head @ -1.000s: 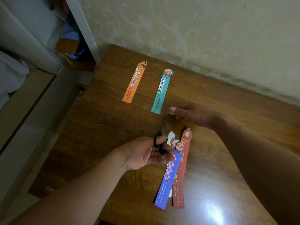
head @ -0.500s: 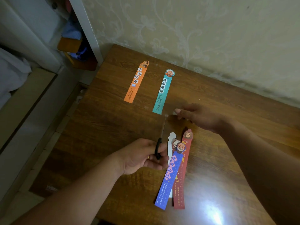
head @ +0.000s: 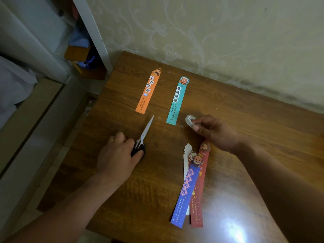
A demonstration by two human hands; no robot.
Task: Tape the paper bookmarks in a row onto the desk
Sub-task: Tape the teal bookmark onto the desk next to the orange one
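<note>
Count: 5 bookmarks visible, 1 pair of scissors, 1 tape roll, 2 hands.

Two bookmarks lie apart from each other at the far side of the counter (head: pixel 228 120), both flat, face up, tilted a bit, cartoon head at the far end:
- orange bookmark (head: pixel 148 92), white characters down the strip, nearest the counter's left edge
- teal bookmark (head: pixel 176 102), to the right of the orange one, its near end just beside the tape roll

Three more sit in an overlapping stack near the front right:
- blue bookmark (head: pixel 186 190) on top, pink diamonds with characters, bearded cartoon head
- red bookmark (head: pixel 199 195) under it on the right, head end touching or just under the right hand's heel
- white bookmark (head: pixel 186 158) at the bottom, mostly hidden, blank side showing

Can't tell whether more are buried in the stack.

Left hand (head: pixel 117 155) is curled over the black handles of the scissors (head: pixel 142 137), which lie on the counter, blades closed and pointing toward the orange strip. A ring shows on one finger.

Right hand (head: pixel 215 132) pinches the small clear tape roll (head: pixel 190 120) between thumb and fingers, low over the counter just right of the teal strip's near end.
</note>
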